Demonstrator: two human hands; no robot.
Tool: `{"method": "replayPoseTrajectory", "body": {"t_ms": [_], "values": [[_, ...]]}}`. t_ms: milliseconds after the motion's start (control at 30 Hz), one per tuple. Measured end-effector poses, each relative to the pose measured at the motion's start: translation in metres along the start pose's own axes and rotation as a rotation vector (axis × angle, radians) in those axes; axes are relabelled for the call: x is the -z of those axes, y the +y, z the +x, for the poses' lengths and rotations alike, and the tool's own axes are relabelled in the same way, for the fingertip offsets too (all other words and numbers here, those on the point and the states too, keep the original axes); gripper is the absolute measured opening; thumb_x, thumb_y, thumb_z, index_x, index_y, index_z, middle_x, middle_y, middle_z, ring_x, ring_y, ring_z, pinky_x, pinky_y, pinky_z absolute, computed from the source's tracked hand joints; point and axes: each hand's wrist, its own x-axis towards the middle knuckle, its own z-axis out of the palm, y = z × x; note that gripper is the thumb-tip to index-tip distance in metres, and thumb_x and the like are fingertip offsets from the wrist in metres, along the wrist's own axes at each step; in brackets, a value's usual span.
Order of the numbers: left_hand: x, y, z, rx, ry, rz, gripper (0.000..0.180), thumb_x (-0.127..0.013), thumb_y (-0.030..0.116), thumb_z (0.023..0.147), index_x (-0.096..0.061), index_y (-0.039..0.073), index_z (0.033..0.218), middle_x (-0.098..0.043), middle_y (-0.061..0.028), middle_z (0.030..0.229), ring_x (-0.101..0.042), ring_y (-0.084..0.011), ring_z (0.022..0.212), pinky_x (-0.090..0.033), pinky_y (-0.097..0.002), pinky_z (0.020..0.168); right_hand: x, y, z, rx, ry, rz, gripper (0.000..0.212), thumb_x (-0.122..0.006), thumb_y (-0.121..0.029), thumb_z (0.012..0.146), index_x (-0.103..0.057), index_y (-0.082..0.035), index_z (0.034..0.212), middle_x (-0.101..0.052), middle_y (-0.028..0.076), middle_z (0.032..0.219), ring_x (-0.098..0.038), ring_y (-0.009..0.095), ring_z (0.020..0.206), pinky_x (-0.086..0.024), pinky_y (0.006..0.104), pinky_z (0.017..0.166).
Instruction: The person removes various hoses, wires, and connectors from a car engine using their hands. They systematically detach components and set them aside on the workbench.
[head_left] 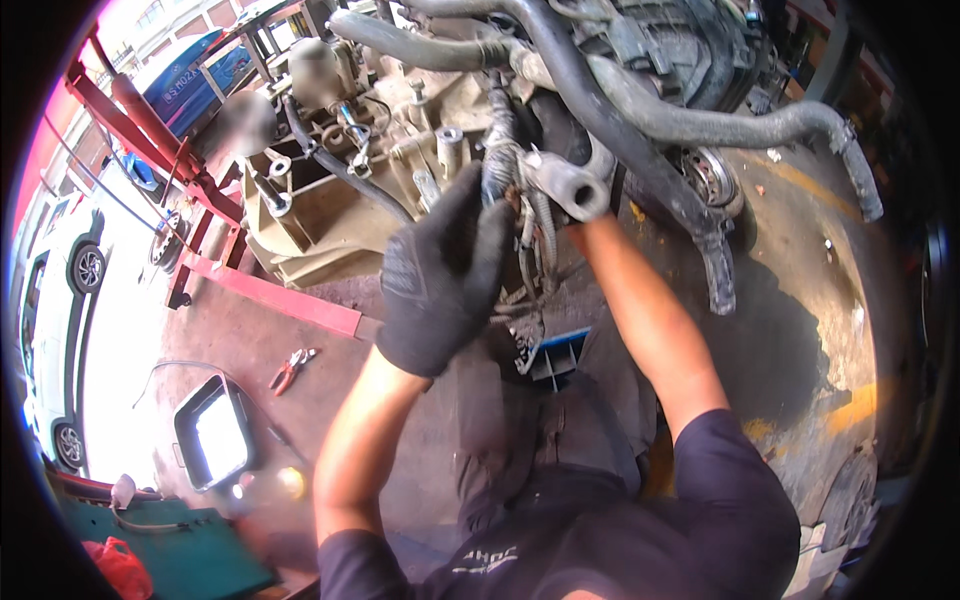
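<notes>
My left hand [437, 285], in a black glove, reaches up to a wrapped wiring harness [500, 170] hanging at the front of the engine. Its thumb and fingers close on the harness from either side. My right forearm [645, 310] is bare and runs up beneath a grey metal pipe end [578, 192]. The right hand is hidden behind that pipe and the hoses, so its fingers do not show. Thinner corrugated tubes [545, 235] dangle just right of my left fingertips. A long black hose [610, 110] hangs down over this area.
A beige metal housing [330, 215] stands left of my hand. A red steel bar [275, 295] crosses below it. Red-handled pliers [290, 372] and a black tray-like lamp [212, 433] lie on the floor. A blue plastic crate [560, 358] sits before my legs. A wheel [705, 180] is at right.
</notes>
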Motion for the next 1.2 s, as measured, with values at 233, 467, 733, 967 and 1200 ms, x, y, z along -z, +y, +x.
{"method": "replayPoseTrajectory", "body": {"t_ms": [233, 467, 733, 967, 1200], "values": [[0.017, 0.002, 0.007, 0.388, -0.239, -0.052, 0.035, -0.055, 0.018, 0.096, -0.057, -0.006, 0.122, -0.066, -0.0079, 0.083, -0.058, -0.0088, 0.069, -0.048, -0.0253, 0.065, 0.04, -0.014, -0.058, -0.444, -0.176, 0.137, 0.032, -0.065, -0.021, 0.092, -0.059, -0.001, 0.116, -0.065, 0.007, 0.104, -0.06, 0.015, 0.093, -0.049, 0.0324, 0.083], [0.012, -0.016, 0.01, 0.34, -0.285, 0.022, 0.032, -0.056, 0.022, 0.096, -0.061, 0.0, 0.118, -0.065, -0.0034, 0.086, -0.054, -0.0061, 0.057, -0.044, -0.0213, 0.052, 0.045, -0.031, -0.107, -0.191, -0.029, -0.216, 0.05, -0.063, -0.008, 0.086, -0.046, -0.001, 0.133, -0.06, 0.021, 0.12, -0.06, 0.032, 0.112, -0.046, 0.0373, 0.095], [0.011, -0.015, 0.006, 0.345, -0.302, 0.101, 0.034, -0.059, 0.021, 0.096, -0.058, -0.001, 0.122, -0.066, -0.0038, 0.092, -0.055, -0.0051, 0.062, -0.043, -0.0204, 0.053, 0.053, -0.038, -0.126, -0.392, 0.001, -0.175, 0.043, -0.062, -0.008, 0.089, -0.051, -0.003, 0.13, -0.061, 0.019, 0.121, -0.059, 0.029, 0.115, -0.044, 0.0376, 0.098], [-0.005, -0.034, 0.003, 0.031, -0.154, 0.256, 0.035, -0.06, 0.006, 0.092, -0.055, -0.008, 0.124, -0.068, -0.0134, 0.1, -0.063, -0.0114, 0.086, -0.051, -0.0266, 0.074, 0.074, -0.038, -0.111, -0.265, 0.047, -0.26, 0.03, -0.061, -0.021, 0.094, -0.059, -0.004, 0.119, -0.065, 0.015, 0.11, -0.064, 0.024, 0.1, -0.049, 0.0357, 0.086], [-0.014, -0.034, 0.003, 0.078, -0.145, 0.223, 0.032, -0.062, 0.014, 0.091, -0.061, -0.004, 0.118, -0.071, -0.0121, 0.093, -0.067, -0.0134, 0.076, -0.053, -0.0279, 0.066, 0.047, -0.037, -0.094, -0.271, -0.204, 0.078, 0.037, -0.058, -0.024, 0.096, -0.056, 0.001, 0.123, -0.063, 0.018, 0.115, -0.06, 0.026, 0.109, -0.045, 0.0357, 0.095]]}}
